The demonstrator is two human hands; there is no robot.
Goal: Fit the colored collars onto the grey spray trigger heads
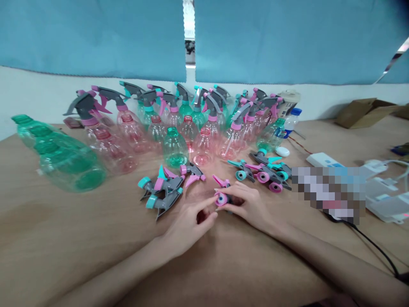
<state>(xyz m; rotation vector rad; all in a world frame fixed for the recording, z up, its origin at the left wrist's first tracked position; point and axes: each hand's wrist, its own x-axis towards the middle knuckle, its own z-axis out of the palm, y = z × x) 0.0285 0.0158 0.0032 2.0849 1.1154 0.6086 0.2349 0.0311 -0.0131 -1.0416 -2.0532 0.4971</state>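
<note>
My right hand (247, 204) grips a grey and pink trigger spray head (221, 199) between thumb and fingers, its pink collar facing me. My left hand (191, 219) reaches in from the left. Its index fingertip touches or nearly touches the collar's rim, while the thumb stands apart and the other fingers curl partly out of sight. Left of my hands lie several loose spray heads (166, 187) in grey, teal and pink. More loose spray heads (263, 170) lie to the right. Just beyond stand open-necked bottles, one green (175, 149) and one pink (203, 147).
Bottles with spray heads fitted (172, 104) crowd the back of the table. Several green bottles (70, 166) stand at the left. A blue-capped bottle (291, 123), a white disc (282, 151), a power strip (329, 164) with cables and a cardboard box (364, 113) occupy the right.
</note>
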